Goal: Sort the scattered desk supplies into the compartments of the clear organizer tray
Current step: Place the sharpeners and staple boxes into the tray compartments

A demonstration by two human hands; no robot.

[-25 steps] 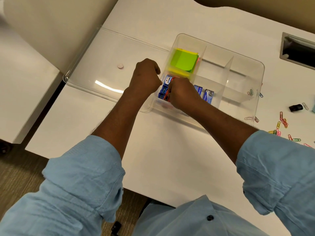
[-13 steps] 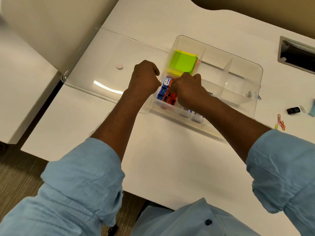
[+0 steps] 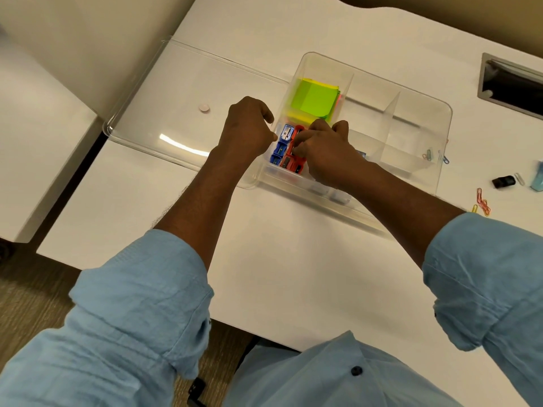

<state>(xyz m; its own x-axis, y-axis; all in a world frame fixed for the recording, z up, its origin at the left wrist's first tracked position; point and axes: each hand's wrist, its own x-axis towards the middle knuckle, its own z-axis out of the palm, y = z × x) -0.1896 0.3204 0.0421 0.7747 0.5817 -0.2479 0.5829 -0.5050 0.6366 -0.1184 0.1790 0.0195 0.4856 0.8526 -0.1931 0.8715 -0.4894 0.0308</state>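
**Head view: hands at the sharpener compartment**

Pinches a red sharpener (image 3: 293,145) with the curled fingers of the right hand (image 3: 326,149), in the near-left compartment of the clear organizer tray (image 3: 258,177), beside blue sharpeners (image 3: 279,149). Curls the left hand (image 3: 249,127) at the tray's left wall; cannot tell whether gripping it.

light: bright, even | glare: white streak on clear lid (image 3: 179,146), centre left | blur: near rim of organizer tray (image 3: 338,201) smeared
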